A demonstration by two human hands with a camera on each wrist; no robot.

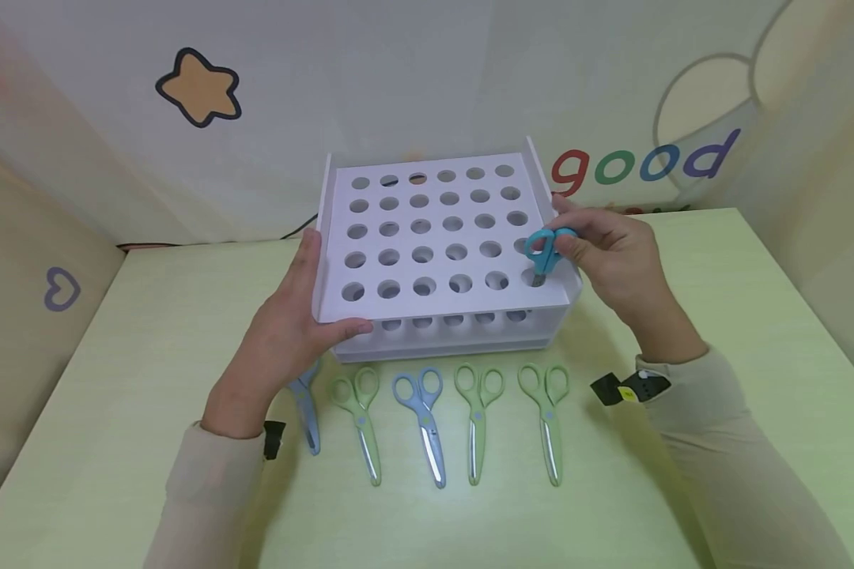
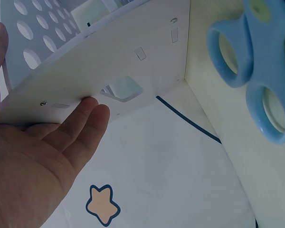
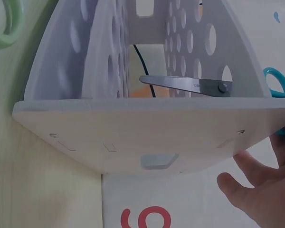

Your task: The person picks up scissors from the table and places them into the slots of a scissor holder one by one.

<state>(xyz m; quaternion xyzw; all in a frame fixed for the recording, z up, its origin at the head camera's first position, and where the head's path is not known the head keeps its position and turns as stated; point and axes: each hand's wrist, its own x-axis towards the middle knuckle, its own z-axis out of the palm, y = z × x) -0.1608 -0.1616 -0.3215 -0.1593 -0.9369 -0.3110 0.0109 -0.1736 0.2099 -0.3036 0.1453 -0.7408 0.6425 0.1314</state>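
A white rack (image 1: 437,237) with rows of round holes in its top panel stands on the table. My right hand (image 1: 608,265) pinches the teal handle of a pair of scissors (image 1: 543,261) at the front right corner hole. In the right wrist view, the metal blades (image 3: 190,85) pass through that hole into the space under the top panel. My left hand (image 1: 277,332) rests against the rack's left side, fingers straight along the side panel (image 2: 104,61) and thumb at the front edge.
In front of the rack lies a row of scissors with their handles toward it, including blue scissors (image 1: 421,411) and green scissors (image 1: 546,411). Behind the rack stands a wall with a star (image 1: 198,87) and coloured letters. A dark cable (image 1: 299,227) runs along the table's back edge.
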